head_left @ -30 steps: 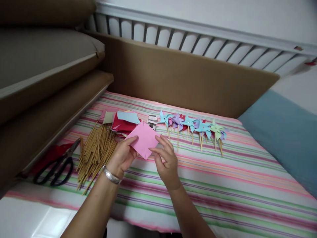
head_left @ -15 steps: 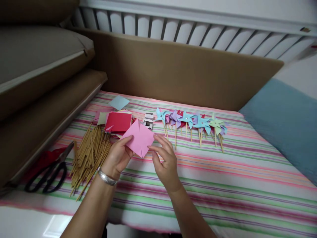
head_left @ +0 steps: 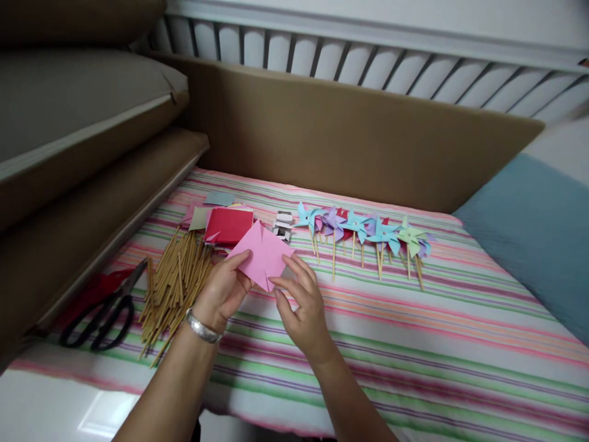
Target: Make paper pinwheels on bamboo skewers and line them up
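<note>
A pink paper square (head_left: 261,255) with slits cut in from its corners is pinched in my left hand (head_left: 226,287), thumb on top and fingers beneath. That hand's wrist wears a silver bangle (head_left: 203,327). My right hand (head_left: 301,304) touches the paper's right side and lower corner with its fingertips; its fingers are spread, and the thumb is apart from them. Just behind the square lies a stack of coloured paper squares (head_left: 229,225), red on top. Wooden sticks (head_left: 175,288) lie in a loose heap left of my left hand.
Black-handled scissors (head_left: 103,313) lie at the left near a red item (head_left: 87,294). Several finished paper pinwheels on sticks (head_left: 354,224) lie in a row at the back right. A small silvery-white object (head_left: 283,226) is beside them. Brown padded boards (head_left: 322,129) border the striped cloth (head_left: 414,344).
My right hand has shifted slightly left, its fingertips now further over the pink paper's right side. The camera view has turned a little, so the surroundings appear shifted right.
</note>
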`<move>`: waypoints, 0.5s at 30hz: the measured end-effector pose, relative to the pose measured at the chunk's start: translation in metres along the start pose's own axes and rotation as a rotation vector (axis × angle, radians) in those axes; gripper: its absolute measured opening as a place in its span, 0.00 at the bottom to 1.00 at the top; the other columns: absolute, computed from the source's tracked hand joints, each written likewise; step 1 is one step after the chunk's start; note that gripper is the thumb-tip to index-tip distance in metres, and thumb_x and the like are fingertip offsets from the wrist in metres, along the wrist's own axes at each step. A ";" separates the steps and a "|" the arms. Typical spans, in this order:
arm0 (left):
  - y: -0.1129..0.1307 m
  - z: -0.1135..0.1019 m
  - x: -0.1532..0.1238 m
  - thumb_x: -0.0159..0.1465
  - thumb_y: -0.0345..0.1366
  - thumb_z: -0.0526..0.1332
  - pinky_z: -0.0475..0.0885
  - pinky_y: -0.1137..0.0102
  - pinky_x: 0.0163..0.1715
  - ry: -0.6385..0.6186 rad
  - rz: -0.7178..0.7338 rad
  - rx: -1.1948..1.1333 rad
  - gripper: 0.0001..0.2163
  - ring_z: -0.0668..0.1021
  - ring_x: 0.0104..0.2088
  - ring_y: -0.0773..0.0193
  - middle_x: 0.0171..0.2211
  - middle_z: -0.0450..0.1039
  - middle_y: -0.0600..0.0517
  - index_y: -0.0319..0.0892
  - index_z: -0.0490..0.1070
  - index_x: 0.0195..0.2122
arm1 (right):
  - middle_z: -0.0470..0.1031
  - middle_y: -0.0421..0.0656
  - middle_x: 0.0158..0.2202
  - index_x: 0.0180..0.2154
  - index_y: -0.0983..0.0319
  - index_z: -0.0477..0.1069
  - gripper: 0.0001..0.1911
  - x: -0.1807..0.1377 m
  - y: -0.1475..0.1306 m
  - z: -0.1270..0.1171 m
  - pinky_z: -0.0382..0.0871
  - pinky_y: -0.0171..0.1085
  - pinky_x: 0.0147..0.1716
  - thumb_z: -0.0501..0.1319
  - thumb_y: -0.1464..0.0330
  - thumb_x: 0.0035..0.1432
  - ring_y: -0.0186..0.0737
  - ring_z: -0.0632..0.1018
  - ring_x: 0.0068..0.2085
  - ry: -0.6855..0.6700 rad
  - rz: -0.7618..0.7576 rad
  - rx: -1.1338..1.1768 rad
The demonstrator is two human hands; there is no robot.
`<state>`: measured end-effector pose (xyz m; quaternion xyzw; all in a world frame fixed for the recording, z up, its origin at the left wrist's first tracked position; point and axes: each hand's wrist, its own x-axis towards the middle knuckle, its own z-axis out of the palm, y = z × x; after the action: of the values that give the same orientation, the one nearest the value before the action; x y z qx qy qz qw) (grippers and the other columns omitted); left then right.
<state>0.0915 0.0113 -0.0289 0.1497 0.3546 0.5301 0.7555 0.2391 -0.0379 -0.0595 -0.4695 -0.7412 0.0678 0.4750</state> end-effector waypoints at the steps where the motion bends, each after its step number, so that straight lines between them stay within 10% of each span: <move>1: 0.000 0.000 0.000 0.58 0.25 0.57 0.77 0.67 0.35 -0.002 -0.001 0.003 0.12 0.80 0.35 0.58 0.36 0.79 0.43 0.33 0.72 0.44 | 0.66 0.46 0.55 0.39 0.57 0.73 0.11 0.000 0.000 0.000 0.60 0.54 0.55 0.57 0.74 0.56 0.50 0.61 0.60 0.000 0.005 -0.001; 15: -0.013 0.006 -0.002 0.56 0.24 0.60 0.74 0.72 0.31 -0.011 -0.010 -0.037 0.09 0.79 0.32 0.63 0.34 0.79 0.45 0.33 0.75 0.39 | 0.65 0.48 0.56 0.41 0.58 0.73 0.14 -0.005 0.007 0.008 0.63 0.54 0.54 0.56 0.77 0.56 0.49 0.60 0.61 0.004 -0.073 -0.137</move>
<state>0.1047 0.0051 -0.0316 0.1367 0.3412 0.5322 0.7627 0.2382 -0.0347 -0.0707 -0.4736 -0.7598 -0.0014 0.4454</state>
